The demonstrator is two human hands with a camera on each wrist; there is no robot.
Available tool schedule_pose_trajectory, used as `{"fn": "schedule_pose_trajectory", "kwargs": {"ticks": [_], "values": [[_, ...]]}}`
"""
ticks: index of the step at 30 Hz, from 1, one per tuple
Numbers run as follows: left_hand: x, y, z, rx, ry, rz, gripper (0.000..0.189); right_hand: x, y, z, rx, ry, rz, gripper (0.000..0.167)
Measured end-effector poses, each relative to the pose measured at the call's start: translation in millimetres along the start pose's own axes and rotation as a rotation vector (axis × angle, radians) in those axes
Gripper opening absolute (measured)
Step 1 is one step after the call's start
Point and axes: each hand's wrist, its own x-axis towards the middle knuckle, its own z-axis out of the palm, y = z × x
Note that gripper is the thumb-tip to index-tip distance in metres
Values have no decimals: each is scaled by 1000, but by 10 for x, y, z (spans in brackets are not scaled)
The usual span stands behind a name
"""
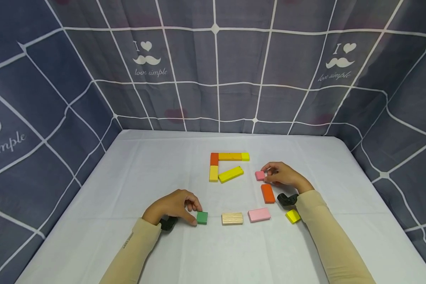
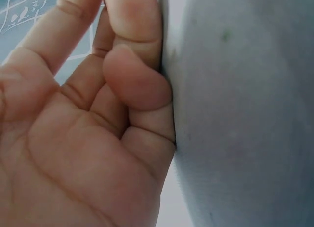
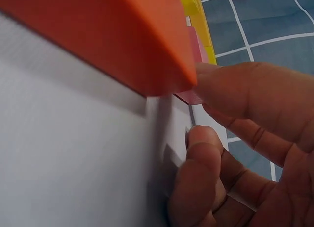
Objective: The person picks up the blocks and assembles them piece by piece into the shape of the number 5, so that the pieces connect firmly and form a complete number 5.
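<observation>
On the near left of the white table, my left hand (image 1: 177,204) holds a small green block (image 1: 202,217) at its left side, between thumb and a finger. The left wrist view shows the curled fingers (image 2: 142,85) against the cloth, but not the block. My right hand (image 1: 284,174) pinches a small pink block (image 1: 260,176) by its right side, its thumb (image 3: 245,89) touching it in the right wrist view. Just nearer me lies an orange-red block (image 1: 268,194). A wooden block (image 1: 232,218) and a larger pink block (image 1: 259,215) lie between the hands.
Farther back, an orange-red block (image 1: 214,159), a long amber block (image 1: 230,156), a small yellow block (image 1: 245,156) and an amber block (image 1: 213,173) form a corner. A yellow block (image 1: 230,174) slants inside it. Another yellow block (image 1: 293,216) lies by the right wrist. Gridded curtains (image 1: 241,55) surround the table.
</observation>
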Motion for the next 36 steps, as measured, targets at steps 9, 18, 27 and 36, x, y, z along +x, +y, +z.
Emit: {"fn": "schedule_pose_trajectory", "kwargs": {"ticks": [9, 18, 27, 36], "values": [[1, 23, 3, 7, -2, -6, 25, 69, -87, 15, -51, -5, -28, 33], [-3, 23, 9, 5, 4, -12, 26, 143, -142, 35, -64, -16, -23, 31], [-3, 13, 11, 7, 7, -18, 26, 219, -246, 62, -87, -30, -17, 29], [-3, 19, 14, 5, 11, -27, 26, 288, -314, 83, -106, -41, -8, 31]]}}
